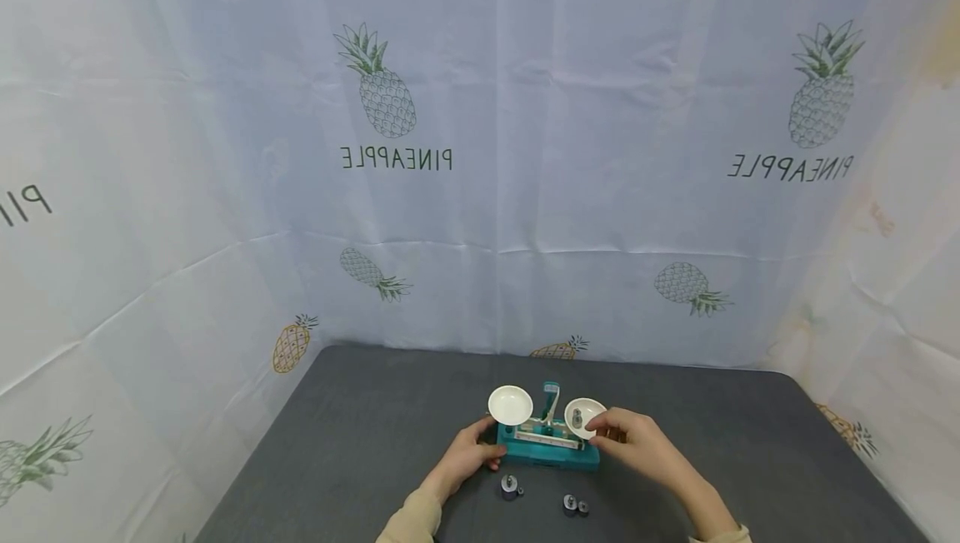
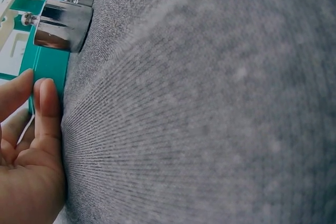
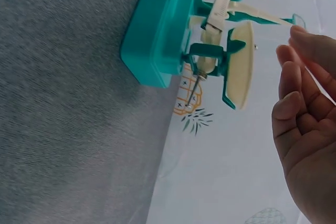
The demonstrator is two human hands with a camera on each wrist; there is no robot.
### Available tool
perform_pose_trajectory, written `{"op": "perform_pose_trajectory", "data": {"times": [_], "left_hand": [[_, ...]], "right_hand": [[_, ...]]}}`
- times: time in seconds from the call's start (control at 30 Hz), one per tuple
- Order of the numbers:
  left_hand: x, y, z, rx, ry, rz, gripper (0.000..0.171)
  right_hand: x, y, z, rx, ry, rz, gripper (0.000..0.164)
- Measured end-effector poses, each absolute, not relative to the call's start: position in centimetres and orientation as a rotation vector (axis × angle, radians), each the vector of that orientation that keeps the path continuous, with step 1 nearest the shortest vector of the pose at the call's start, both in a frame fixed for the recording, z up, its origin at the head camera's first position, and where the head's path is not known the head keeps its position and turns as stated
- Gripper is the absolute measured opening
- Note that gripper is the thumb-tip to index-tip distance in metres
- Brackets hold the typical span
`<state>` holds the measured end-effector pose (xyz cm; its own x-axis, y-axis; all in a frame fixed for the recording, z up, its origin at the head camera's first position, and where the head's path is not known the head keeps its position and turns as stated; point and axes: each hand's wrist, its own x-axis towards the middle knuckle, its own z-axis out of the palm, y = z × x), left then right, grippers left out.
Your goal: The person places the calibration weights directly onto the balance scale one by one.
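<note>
A green balance scale with two white pans stands on the dark grey tabletop. My left hand grips the left end of its base, thumb in front and fingers round the side. Beside the right pan is my right hand, its fingers loosely bent at the rim. No object shows between thumb and fingertips in the right wrist view, where the hand is apart from the pan's edge. Small metal weights sit in the right pan. The left pan holds nothing.
In front of the scale, a larger metal weight stands with a tiny one beside it. Farther right, two more weights stand side by side. Behind the table hangs a pale pineapple-print cloth.
</note>
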<state>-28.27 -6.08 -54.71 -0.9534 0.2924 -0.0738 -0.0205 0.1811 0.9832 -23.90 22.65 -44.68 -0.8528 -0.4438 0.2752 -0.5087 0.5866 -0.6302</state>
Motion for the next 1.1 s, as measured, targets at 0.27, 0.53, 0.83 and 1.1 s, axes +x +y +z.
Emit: {"op": "perform_pose_trajectory", "data": {"times": [0.27,0.53,0.83,1.1], "left_hand": [[-28.2,-6.0,-54.5,0.253,2.182,1.888,0.062],[-28.3,-6.0,-54.6,0.256,2.202,1.868,0.062],[-28.4,-5.9,-54.7,0.236,2.216,1.862,0.061],[-28.6,-5.6,-54.5,0.183,2.204,1.887,0.061]], "right_hand": [[-23.2,22.8,-46.3,0.838,-2.721,1.262,0.022],[-22.8,22.8,-47.8,0.893,-2.725,1.325,0.022],[-22.9,22.5,-49.7,0.923,-2.829,1.358,0.021],[-22.8,22.3,-50.7,0.880,-2.957,1.381,0.022]]}}
